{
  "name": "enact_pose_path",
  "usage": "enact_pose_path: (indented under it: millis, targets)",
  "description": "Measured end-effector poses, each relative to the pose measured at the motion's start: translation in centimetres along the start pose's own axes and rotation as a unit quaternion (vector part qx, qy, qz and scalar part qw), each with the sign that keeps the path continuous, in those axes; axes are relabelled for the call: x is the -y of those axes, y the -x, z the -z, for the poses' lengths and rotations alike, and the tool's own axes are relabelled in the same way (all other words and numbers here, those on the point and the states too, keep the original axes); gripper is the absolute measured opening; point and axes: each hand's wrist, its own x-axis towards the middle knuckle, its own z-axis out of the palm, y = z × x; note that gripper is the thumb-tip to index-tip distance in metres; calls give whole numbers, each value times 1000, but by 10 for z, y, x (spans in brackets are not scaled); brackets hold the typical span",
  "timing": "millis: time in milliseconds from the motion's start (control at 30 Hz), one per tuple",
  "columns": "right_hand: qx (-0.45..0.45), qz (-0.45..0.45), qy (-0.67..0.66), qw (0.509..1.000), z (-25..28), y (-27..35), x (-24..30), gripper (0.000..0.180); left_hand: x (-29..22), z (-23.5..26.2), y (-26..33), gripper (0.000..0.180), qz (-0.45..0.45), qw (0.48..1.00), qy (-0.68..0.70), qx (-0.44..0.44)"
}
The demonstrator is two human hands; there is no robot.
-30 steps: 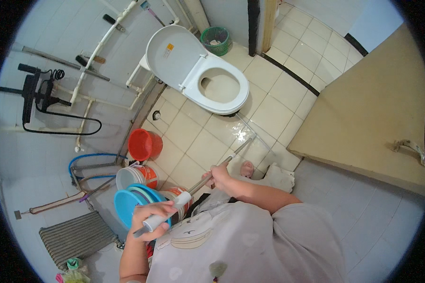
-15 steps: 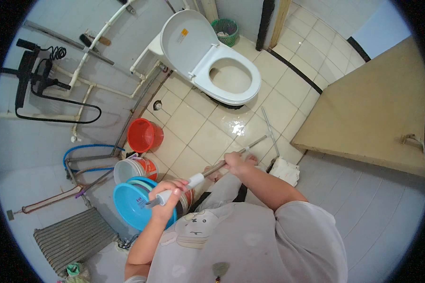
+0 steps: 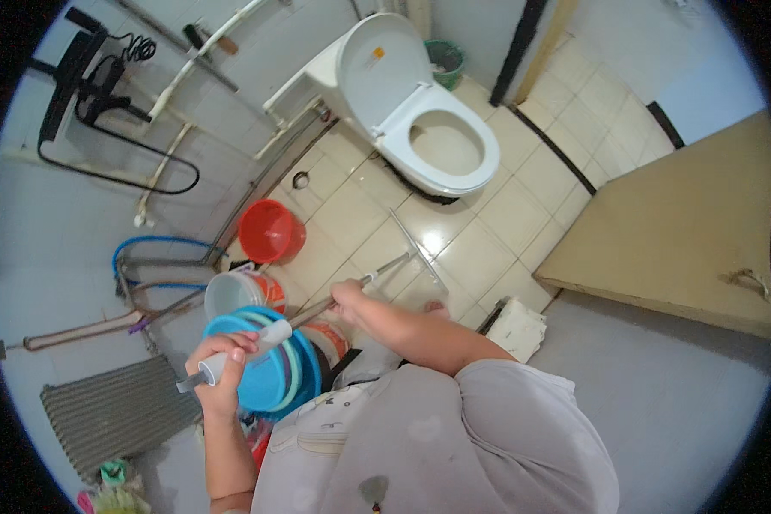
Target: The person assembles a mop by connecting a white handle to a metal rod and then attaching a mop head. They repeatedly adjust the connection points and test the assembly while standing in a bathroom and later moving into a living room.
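Both my hands grip a floor squeegee [image 3: 271,335] with a long metal pole and a white sleeve near its top. My left hand [image 3: 221,361] wraps round the white top end. Farther down the pole, my right hand [image 3: 348,297] is closed round the metal part. The thin blade [image 3: 418,250] lies on wet, shiny beige floor tiles [image 3: 494,224], just in front of the white toilet [image 3: 471,177], whose lid is raised. One bare foot shows beside the blade.
A red bucket [image 3: 271,231], a white bucket [image 3: 231,294] and stacked blue basins [image 3: 259,383] stand at the left. A floor drain [image 3: 301,180] lies near the left wall. Behind the toilet is a green bin [image 3: 445,62]. A tan door [image 3: 668,231] stands at the right.
The squeegee blade has swept left across the tiles, from near the door side to before the toilet. Both hands have moved left with the pole, and the view has shifted slightly.
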Motion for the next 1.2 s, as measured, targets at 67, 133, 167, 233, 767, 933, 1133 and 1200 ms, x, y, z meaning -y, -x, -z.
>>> enact_pose_path:
  millis: [67, 133, 167, 233, 767, 933, 1133, 1200]
  targets:
    - [-13, 0, 11, 1000, -18, -2, -9, 54, -7, 6, 7, 14, -1, 1000, -15, -3]
    - [-86, 33, 36, 995, -28, 18, -5, 52, -9, 11, 10, 13, -17, 1000, -4, -1]
    - [-109, 38, 51, 992, -26, 29, 3, 48, -10, 13, 11, 11, -28, 1000, 8, 2]
    - [-141, 31, 88, 986, -9, 49, 31, 38, -6, 7, 19, 9, -24, 999, 32, 8]
    - [58, -45, 13, 997, -50, 14, -3, 68, -9, 21, 16, 9, 27, 997, -35, -65]
    - [73, -31, -128, 989, -66, 75, 12, 43, -31, 26, -1, 19, -41, 972, 114, -203]
    - [104, -28, -125, 986, -35, 73, 31, 10, 11, -6, -45, 17, -55, 944, 207, -251]
    - [73, -11, -130, 989, -35, 51, 44, 12, 14, -13, -72, 18, -74, 942, 244, -217]
